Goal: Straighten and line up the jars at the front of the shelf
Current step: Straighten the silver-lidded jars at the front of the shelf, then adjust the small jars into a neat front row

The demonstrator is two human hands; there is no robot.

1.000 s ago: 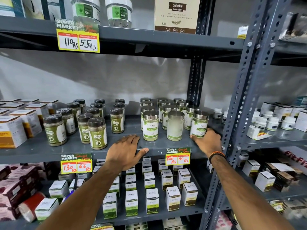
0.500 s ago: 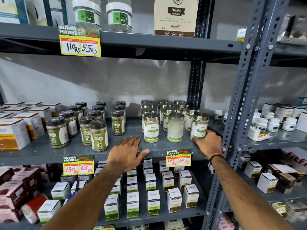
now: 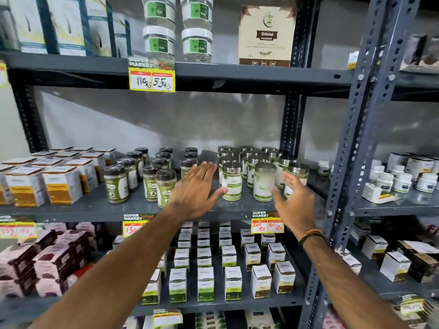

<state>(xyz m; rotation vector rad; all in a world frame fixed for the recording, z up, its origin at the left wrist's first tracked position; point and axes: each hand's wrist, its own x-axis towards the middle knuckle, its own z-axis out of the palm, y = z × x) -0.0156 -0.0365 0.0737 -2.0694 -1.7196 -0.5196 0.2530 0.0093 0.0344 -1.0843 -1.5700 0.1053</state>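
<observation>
Silver-lidded jars with green and white labels stand in rows on the grey middle shelf (image 3: 99,207). Three stand at the front: a left jar (image 3: 232,181), a middle jar (image 3: 263,182) and a right jar (image 3: 298,174), partly hidden by my right hand. My left hand (image 3: 198,188) is raised over the shelf with its fingers spread, its thumb tip at the left jar's lower side. My right hand (image 3: 293,200) hovers open in front of the right jar, fingers apart, holding nothing. Dark-lidded green jars (image 3: 116,184) stand further left.
White and orange boxes (image 3: 61,184) fill the shelf's left end. A perforated grey upright (image 3: 351,148) stands just right of my right hand. Small white tubs (image 3: 401,181) sit on the neighbouring shelf. Price tags (image 3: 267,223) hang on the shelf edge; small boxes (image 3: 232,283) fill the shelf below.
Both hands have lifted off the shelf. The left hand rose from the shelf edge toward the left front jar; the right hand came off the right jar and opened.
</observation>
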